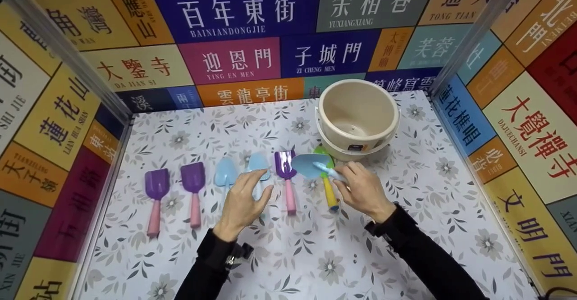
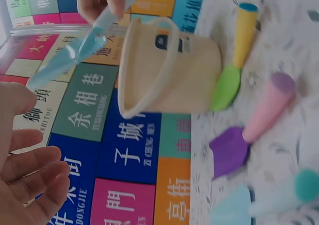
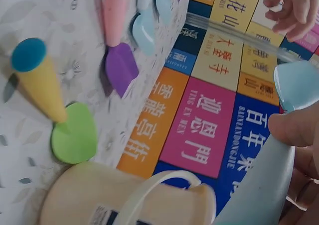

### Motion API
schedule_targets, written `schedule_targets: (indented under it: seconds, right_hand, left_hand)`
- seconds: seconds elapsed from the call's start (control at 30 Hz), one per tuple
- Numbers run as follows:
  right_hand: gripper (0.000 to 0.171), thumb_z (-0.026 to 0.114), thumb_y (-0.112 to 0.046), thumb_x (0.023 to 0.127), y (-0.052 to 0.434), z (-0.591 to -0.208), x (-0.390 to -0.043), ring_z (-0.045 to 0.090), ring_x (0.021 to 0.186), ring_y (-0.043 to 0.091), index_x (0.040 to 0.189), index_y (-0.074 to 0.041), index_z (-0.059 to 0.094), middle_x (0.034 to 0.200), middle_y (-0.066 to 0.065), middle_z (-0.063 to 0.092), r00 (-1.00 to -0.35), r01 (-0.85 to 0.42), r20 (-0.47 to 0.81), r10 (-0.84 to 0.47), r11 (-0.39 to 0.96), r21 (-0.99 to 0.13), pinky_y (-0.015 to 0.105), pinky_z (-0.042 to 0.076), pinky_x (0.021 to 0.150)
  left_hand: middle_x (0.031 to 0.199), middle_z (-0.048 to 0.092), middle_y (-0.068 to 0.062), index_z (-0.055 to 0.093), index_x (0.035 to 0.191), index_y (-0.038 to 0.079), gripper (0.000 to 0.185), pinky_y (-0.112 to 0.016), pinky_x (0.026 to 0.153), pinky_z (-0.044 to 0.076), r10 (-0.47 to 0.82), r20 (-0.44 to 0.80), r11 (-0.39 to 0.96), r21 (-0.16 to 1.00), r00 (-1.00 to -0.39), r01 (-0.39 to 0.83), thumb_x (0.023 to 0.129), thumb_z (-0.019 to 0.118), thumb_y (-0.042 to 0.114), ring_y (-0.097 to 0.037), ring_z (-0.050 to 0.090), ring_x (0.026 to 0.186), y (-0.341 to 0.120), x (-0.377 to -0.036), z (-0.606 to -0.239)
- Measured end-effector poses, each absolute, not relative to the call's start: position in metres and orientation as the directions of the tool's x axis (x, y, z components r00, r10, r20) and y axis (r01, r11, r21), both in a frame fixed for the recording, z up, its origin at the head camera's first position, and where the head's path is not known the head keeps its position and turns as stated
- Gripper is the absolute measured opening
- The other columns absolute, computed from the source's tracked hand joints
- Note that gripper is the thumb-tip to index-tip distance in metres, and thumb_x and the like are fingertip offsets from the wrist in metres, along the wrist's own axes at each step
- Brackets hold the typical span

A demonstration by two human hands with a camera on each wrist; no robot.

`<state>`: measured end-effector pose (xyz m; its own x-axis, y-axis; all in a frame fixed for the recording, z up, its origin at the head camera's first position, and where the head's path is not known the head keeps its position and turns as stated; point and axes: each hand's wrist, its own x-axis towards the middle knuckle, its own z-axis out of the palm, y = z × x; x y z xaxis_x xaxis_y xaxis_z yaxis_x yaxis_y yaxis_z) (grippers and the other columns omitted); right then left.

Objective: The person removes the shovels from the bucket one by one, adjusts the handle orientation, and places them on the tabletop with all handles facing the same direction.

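My right hand (image 1: 364, 191) holds a light blue toy shovel (image 1: 309, 165) by its handle, raised above the table with its blade pointing left. In the head view that blade overlaps a green shovel with a yellow handle (image 1: 330, 194). My left hand (image 1: 242, 202) hovers over two more light blue shovels (image 1: 225, 170), partly hiding them. Its fingers are loosely bent, the thumb stands apart, and nothing is held; the left wrist view shows this bare palm (image 2: 25, 180) too. Between the hands lies a purple shovel with a pink handle (image 1: 290, 196).
A cream bucket (image 1: 327, 129) with a white handle stands at the back right, just behind the green shovel. Two purple shovels with pink handles (image 1: 154, 203) lie at the left. The flowered tabletop (image 1: 333, 264) is bordered by panels with Chinese lettering (image 1: 234, 7).
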<state>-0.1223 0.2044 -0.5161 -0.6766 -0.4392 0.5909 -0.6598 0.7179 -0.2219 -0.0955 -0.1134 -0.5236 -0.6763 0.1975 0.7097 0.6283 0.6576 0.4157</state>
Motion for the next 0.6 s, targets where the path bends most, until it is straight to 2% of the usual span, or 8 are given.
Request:
schedule_targets:
  seconds: [0.17, 0.37, 0.47, 0.6]
  right_hand:
    - [0.027, 0.080, -0.007, 0.084, 0.230, -0.529, -0.116, 0.056, 0.069, 0.025, 0.109, 0.000, 0.071, 0.084, 0.010, 0.060, -0.755, -0.571, 0.561, -0.340, 0.761, -0.308, 0.042, 0.050, 0.056]
    - [0.027, 0.080, -0.006, 0.085, 0.258, -0.543, -0.109, 0.065, 0.072, 0.027, 0.110, 0.001, 0.070, 0.091, 0.014, 0.068, -0.819, -0.485, 0.520, -0.243, 0.777, -0.400, 0.045, 0.054, 0.059]
    - [0.026, 0.081, -0.006, 0.086, 0.268, -0.549, -0.104, 0.063, 0.069, 0.026, 0.107, 0.004, 0.070, 0.088, 0.014, 0.068, -0.849, -0.437, 0.490, -0.198, 0.784, -0.441, 0.043, 0.052, 0.058]
    - [0.021, 0.079, -0.007, 0.088, 0.279, -0.555, -0.097, 0.061, 0.067, 0.026, 0.104, 0.005, 0.071, 0.082, 0.011, 0.066, -0.911, -0.336, 0.389, -0.135, 0.790, -0.512, 0.039, 0.049, 0.059]
  left_hand:
    - [0.116, 0.073, -0.022, 0.069, 0.122, -0.005, 0.045, -0.047, 0.090, 0.062, 0.214, 0.702, 0.726, 0.352, -0.680, 0.591, 0.083, 0.083, 0.010, -0.036, 0.070, 0.104, -0.137, -0.091, -0.536]
    - [0.118, 0.073, -0.023, 0.067, 0.127, -0.005, 0.052, -0.048, 0.095, 0.059, 0.234, 0.666, 0.796, 0.287, -0.708, 0.533, 0.082, 0.084, 0.016, -0.038, 0.069, 0.106, -0.161, -0.082, -0.551]
    - [0.119, 0.073, -0.023, 0.067, 0.128, -0.005, 0.053, -0.050, 0.095, 0.059, 0.232, 0.646, 0.818, 0.275, -0.728, 0.505, 0.083, 0.084, 0.019, -0.038, 0.069, 0.107, -0.170, -0.077, -0.558]
    - [0.120, 0.072, -0.023, 0.068, 0.127, -0.004, 0.054, -0.052, 0.091, 0.059, 0.223, 0.628, 0.852, 0.246, -0.745, 0.462, 0.082, 0.084, 0.020, -0.041, 0.069, 0.107, -0.180, -0.070, -0.568]
